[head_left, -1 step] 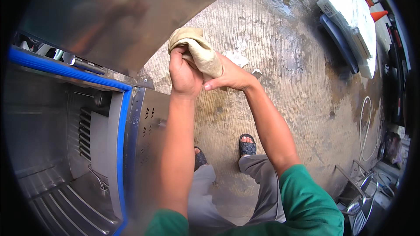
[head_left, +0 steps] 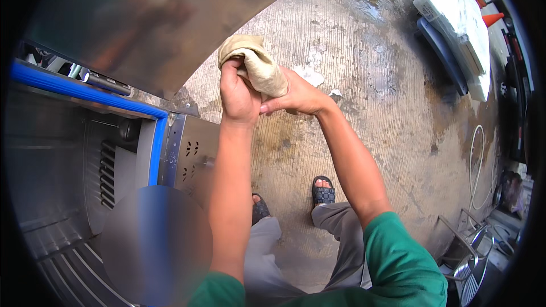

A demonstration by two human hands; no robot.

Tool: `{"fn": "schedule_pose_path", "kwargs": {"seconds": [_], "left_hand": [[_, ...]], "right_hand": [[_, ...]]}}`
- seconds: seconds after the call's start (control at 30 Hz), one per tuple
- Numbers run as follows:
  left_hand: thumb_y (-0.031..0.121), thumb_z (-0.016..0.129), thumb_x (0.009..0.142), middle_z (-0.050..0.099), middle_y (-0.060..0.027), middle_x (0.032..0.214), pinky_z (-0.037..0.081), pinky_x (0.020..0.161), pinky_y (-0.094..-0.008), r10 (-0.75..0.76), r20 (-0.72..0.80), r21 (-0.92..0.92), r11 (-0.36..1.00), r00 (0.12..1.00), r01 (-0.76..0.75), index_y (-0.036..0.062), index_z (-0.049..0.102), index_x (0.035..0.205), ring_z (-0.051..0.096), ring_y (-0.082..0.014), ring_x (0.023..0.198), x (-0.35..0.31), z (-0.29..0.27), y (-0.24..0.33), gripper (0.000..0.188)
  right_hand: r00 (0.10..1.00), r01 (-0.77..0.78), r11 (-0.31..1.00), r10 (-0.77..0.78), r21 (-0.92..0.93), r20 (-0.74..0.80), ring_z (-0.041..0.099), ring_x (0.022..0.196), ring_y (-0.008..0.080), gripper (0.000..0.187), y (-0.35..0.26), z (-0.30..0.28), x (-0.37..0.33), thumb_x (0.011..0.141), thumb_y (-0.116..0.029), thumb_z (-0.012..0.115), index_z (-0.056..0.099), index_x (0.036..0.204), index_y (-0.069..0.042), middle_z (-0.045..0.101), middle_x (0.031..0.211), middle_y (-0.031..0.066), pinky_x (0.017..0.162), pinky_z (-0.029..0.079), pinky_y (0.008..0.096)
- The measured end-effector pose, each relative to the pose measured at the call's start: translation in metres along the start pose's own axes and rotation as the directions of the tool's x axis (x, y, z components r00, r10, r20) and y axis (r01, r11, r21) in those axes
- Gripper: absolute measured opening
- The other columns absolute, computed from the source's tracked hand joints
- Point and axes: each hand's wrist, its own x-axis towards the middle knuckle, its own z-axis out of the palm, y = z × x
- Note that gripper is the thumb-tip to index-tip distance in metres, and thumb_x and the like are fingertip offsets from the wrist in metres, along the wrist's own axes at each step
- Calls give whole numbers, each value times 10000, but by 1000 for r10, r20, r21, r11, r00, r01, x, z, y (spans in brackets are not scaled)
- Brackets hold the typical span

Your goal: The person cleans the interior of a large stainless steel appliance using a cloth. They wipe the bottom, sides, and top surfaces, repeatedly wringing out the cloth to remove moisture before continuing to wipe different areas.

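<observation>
At far left an open steel cabinet (head_left: 62,153) with a blue seal (head_left: 85,92) stands wet-looking. The left hand (head_left: 239,94) is fisted around a tan cloth (head_left: 256,65); the right hand (head_left: 296,98) pinches its lower end, seemingly mid-wring. White boards (head_left: 455,23) lie well apart on damp concrete (head_left: 375,108).

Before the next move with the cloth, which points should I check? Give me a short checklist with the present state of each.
1. Left hand grips the beige cloth: ok.
2. Right hand also holds the cloth: ok.
3. Cloth is bunched between both hands, off the metal panel: ok.
4. Concrete floor dry: not ok, wet patches show.
5. Feet covered: not ok, open sandals.
6. Cloth wet or dry: cannot tell.
</observation>
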Motion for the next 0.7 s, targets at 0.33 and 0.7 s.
{"fn": "schedule_pose_path", "kwargs": {"seconds": [0.33,0.7], "left_hand": [[348,899,782,595,-136,1380,404,1166,-429,-611,140,930,350,779,107,29,466,1464,546,-259,1335,35,-168,-34,869],[212,763,856,657,-66,1122,570,840,-317,-211,264,428,900,941,81,44,572,1340,656,-152,939,33,-114,-28,547]], "right_hand": [[975,-195,849,221,-491,-5,668,782,131,300,44,-82,31,826,-69,676,732,1109,9,752,918,72,680,532,311],[857,-83,830,-223,-552,-464,716,911,213,443,46,-8,69,804,-189,813,679,1149,55,745,1032,144,800,574,344]]}}
